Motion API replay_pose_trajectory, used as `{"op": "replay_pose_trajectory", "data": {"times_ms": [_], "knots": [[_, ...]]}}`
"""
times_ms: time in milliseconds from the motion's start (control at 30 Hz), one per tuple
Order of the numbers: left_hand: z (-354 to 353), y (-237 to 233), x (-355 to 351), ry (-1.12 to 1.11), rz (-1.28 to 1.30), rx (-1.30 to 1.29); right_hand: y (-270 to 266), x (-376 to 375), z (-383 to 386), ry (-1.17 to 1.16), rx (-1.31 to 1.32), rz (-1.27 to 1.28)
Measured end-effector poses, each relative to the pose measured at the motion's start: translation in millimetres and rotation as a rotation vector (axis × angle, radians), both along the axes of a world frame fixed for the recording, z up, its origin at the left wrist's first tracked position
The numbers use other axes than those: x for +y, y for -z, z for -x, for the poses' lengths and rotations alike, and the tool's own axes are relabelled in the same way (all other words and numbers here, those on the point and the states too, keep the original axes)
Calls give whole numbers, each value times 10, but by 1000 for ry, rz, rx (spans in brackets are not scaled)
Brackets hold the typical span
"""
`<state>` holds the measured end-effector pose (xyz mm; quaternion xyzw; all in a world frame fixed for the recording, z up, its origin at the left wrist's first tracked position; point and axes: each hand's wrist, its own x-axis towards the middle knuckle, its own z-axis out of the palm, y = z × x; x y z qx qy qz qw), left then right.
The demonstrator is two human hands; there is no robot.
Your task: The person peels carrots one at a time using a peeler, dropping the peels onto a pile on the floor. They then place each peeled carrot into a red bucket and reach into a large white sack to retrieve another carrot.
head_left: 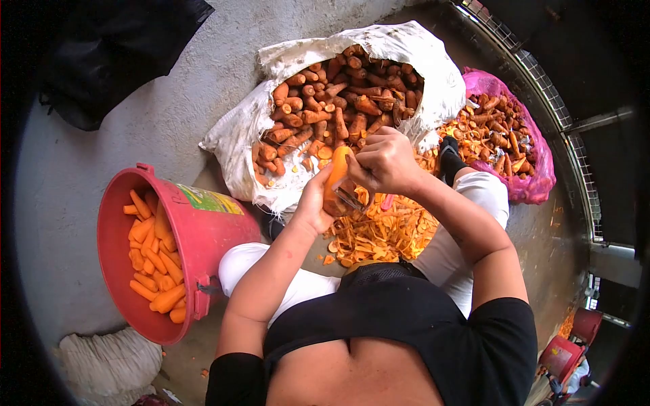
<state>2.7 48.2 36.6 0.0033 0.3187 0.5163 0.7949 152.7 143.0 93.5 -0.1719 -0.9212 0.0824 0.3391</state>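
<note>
In the head view my left hand [315, 203] is closed round a carrot [340, 162]. The carrot's upper part is smooth bright orange; its lower part looks darker. My right hand [387, 162] is a fist on a peeler [350, 196], whose metal head lies against the carrot's right side; the fingers hide most of its handle. Beneath both hands is a heap of carrot peelings [386, 233]. Just beyond them lies a white sack [420, 57], its mouth wide and full of unpeeled carrots [315, 116].
A red bucket [220, 227] of peeled carrots [152, 243] stands at the left. Toward the right is a pink mesh bag [538, 183] with carrot scraps. A black bag [115, 61] lies at upper left, a whitish sack [112, 365] at lower left. Red tubs [560, 357] stand at far right.
</note>
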Motion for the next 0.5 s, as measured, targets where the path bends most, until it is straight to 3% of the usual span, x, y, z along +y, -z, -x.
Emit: {"op": "replay_pose_trajectory", "data": {"times_ms": [200,300,433,500], "knots": [[79,-29,-39,80,-66,28,30,54,-14,-22,-8,62],[-41,-251,-110,67,-38,133,190,409,-135,135,48,81],[-22,-265,-126,181,-65,127,329,747,-316,398,-316,-18],[-4,-358,-155,226,-128,158,385,885,-428,578,-389,91]]}}
